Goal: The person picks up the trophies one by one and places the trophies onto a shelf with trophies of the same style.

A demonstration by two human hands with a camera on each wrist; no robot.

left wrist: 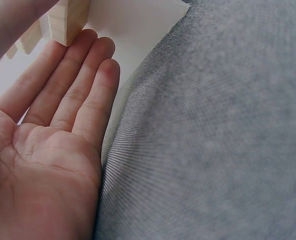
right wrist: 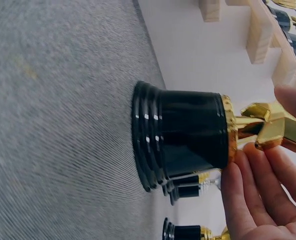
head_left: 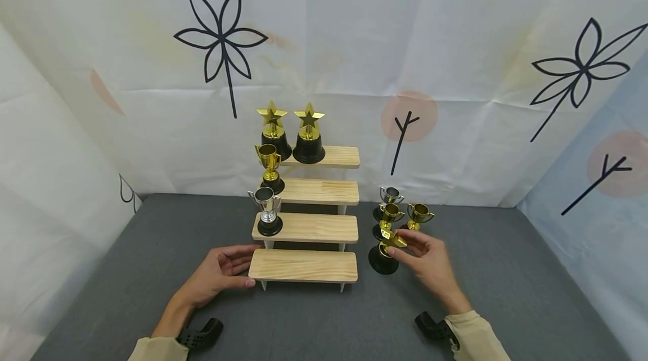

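Observation:
My right hand (head_left: 427, 260) pinches the star of a gold star trophy (head_left: 383, 260) with a round black base, right of a wooden step stand (head_left: 304, 265). In the right wrist view that trophy's black base (right wrist: 192, 132) appears upright near the grey cloth; whether it touches is unclear. Thumb and fingers (right wrist: 260, 200) sit on either side of the star. My left hand (head_left: 215, 276) is at the left end of the lowest step. In the left wrist view its fingers (left wrist: 83, 95) lie fairly straight, tips at the wooden board's edge (left wrist: 68, 22).
Two gold star trophies (head_left: 309, 147) stand on the top step, a gold cup (head_left: 269, 158) on the second, a silver cup (head_left: 266, 203) on the third. Behind my right hand are another silver cup (head_left: 391, 195) and two gold cups (head_left: 419, 213). A white printed cloth (head_left: 329, 40) hangs behind.

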